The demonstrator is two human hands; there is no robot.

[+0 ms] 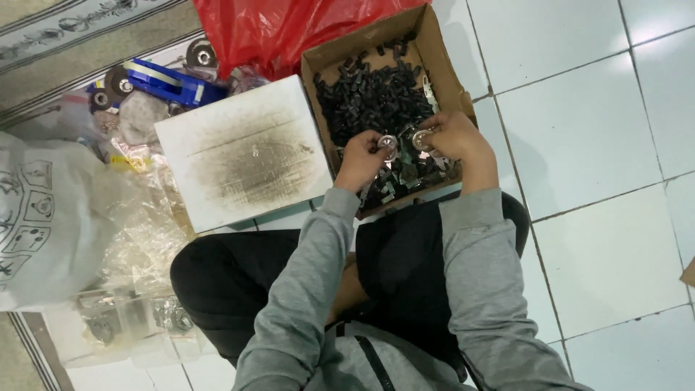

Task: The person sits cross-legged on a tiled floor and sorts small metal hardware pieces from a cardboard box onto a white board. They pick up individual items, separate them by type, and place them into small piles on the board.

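I sit cross-legged on a white tiled floor in a grey sweatshirt. My left hand [360, 161] pinches a small round silver metal part [389, 142]. My right hand [452, 137] holds a second round silver part [421, 138] right beside it. Both hands hover over the near end of an open cardboard box [443, 64] filled with several small black parts [373, 94] and some silver pieces.
A scuffed white flat board [242, 152] lies left of the box. Behind it are a red plastic bag [282, 29], a blue tool with grey discs [163, 80], and clear plastic bags [145, 224]. A white printed sack [43, 217] sits far left.
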